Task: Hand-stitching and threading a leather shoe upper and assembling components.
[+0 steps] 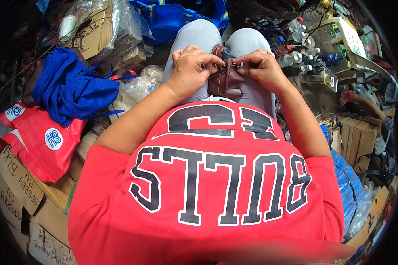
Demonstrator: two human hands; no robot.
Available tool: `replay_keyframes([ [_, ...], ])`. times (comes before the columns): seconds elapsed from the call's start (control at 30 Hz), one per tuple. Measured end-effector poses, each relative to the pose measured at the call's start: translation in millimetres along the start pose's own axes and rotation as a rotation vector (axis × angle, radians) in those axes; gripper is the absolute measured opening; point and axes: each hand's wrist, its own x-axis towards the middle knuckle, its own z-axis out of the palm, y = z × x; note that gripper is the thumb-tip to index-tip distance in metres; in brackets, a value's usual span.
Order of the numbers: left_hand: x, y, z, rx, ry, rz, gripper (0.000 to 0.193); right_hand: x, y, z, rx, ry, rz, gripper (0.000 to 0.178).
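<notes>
A brown leather piece (227, 81), which looks like a shoe upper with pale stitching, rests between my grey-clad knees. My left hand (193, 67) is closed in a pinch at its upper left edge. Opposite it, my right hand (262, 68) pinches at the upper right edge. A thin white thread (228, 65) stretches across the leather from one set of fingertips to the other. Something dark blue-grey shows at the top of the leather. My fingertips partly cover the leather's edges, and whatever lies beneath it is hidden.
To the left, a blue cloth bag (70, 86) lies over a red bag (40, 137), above cardboard boxes (17, 185). Several small bottles (300, 55) stand at the far right, near a pale plastic frame (351, 37). A blue plastic bag (179, 20) is beyond my knees.
</notes>
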Motion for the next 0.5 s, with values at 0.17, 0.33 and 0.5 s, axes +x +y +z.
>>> replay_keyframes([
  [0.17,2.5,5.2,6.4,0.011,0.038,-0.044,0.020,3.1,-5.0,2.9,0.258,-0.009,0.172,0.021],
  [0.33,4.5,7.2,12.5,-0.006,0.072,-0.052,0.015,10.8,-5.2,3.9,0.455,-0.076,0.325,0.017],
  [0.5,5.6,6.4,14.4,-0.003,0.092,-0.044,0.013,23.3,-8.1,0.0,0.555,-0.202,0.334,0.011],
])
